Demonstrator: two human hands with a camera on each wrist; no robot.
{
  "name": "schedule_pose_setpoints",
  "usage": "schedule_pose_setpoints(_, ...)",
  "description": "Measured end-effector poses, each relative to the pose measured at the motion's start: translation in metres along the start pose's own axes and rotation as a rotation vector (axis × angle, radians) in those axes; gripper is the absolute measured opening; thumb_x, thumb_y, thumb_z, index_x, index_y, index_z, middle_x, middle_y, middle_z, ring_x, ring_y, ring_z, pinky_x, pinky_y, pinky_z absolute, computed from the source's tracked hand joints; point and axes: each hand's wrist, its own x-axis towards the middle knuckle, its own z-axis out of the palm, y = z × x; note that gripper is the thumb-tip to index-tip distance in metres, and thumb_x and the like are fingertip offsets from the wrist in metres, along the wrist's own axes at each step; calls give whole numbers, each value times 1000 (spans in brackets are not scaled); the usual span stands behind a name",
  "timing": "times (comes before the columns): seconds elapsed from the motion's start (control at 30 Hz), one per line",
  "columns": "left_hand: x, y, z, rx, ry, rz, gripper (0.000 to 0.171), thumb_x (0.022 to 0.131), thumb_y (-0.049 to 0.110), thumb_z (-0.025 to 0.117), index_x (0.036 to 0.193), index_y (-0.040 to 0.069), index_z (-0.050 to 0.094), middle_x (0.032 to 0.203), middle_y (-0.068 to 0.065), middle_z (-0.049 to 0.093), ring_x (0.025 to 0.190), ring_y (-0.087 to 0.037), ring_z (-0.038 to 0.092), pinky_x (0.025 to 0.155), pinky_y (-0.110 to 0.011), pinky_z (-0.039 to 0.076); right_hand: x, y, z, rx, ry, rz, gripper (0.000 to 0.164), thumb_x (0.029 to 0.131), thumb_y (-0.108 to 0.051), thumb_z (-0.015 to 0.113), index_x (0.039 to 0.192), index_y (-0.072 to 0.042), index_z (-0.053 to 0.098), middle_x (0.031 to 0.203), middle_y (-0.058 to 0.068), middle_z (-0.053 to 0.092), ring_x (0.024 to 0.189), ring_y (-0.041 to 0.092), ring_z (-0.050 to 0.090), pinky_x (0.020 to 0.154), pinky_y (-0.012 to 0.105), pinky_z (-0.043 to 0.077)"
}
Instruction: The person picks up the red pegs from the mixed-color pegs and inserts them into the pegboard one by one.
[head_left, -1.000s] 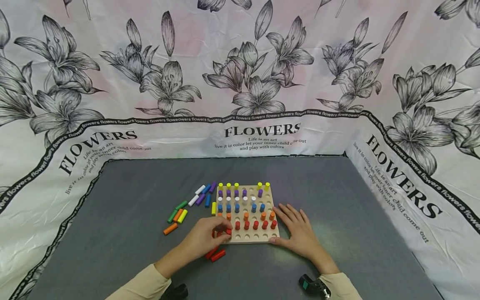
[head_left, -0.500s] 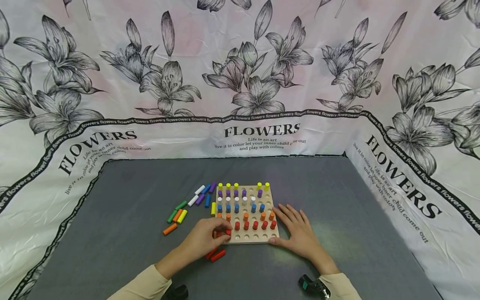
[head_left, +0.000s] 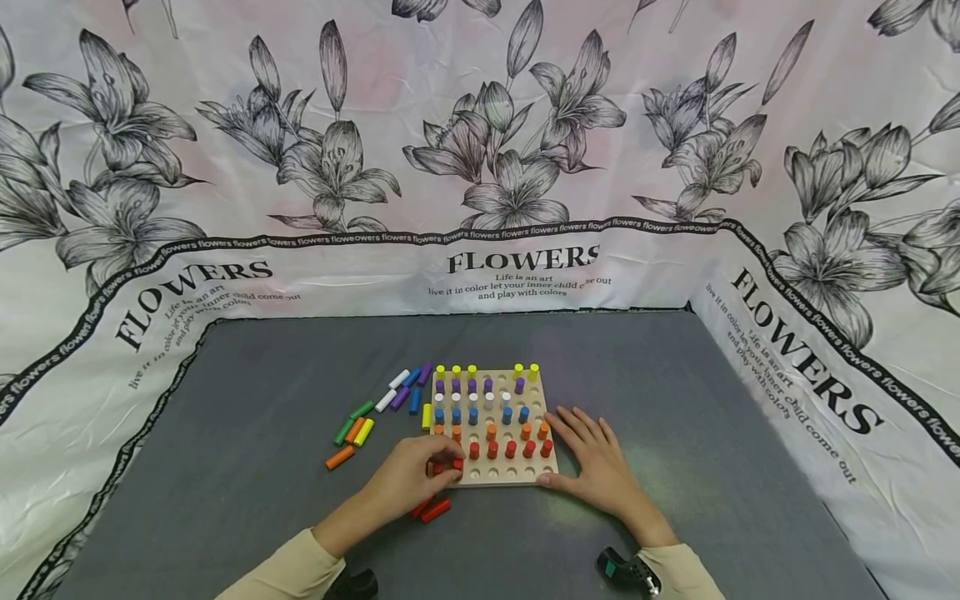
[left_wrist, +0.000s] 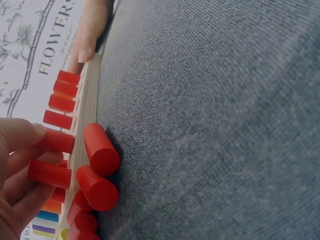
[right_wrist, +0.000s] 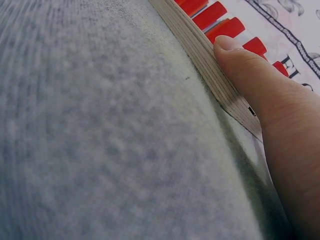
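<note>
A wooden pegboard [head_left: 501, 477] lies on the table with upright pegs in colour rows: yellow at the far side, then purple, white, blue, orange and red. At its near left corner my left hand [head_left: 408, 473] pinches a red peg [left_wrist: 57, 140] between thumb and fingers, the peg's lower end at the board. Another red peg [left_wrist: 50, 173] stands close beside the fingers, which partly hide this corner in the head view. My right hand [head_left: 600, 471] rests along the board's right edge with fingers spread, its thumb [right_wrist: 240, 60] against the near right corner.
Loose red pegs [head_left: 436, 511] lie by the board's near left edge. Left of the board are scattered pegs, among them green [head_left: 344, 432], orange [head_left: 340, 457], yellow [head_left: 363, 432], white [head_left: 386, 401], blue [head_left: 415, 402] and purple [head_left: 401, 398]. A flower-printed cloth [head_left: 517, 287] borders the grey table [head_left: 675, 375].
</note>
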Motion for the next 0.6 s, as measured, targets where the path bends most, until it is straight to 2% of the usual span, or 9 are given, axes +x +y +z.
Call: schedule_pose_setpoints(0.6, -2, 0, 4, 54, 51, 14, 19, 86, 17, 77, 105, 18, 70, 98, 9, 70, 81, 3, 61, 69, -18, 53, 0, -1, -1, -1, 1, -4, 95, 76, -66, 72, 154, -29, 34, 161, 7, 35, 150, 35, 26, 117, 66, 12)
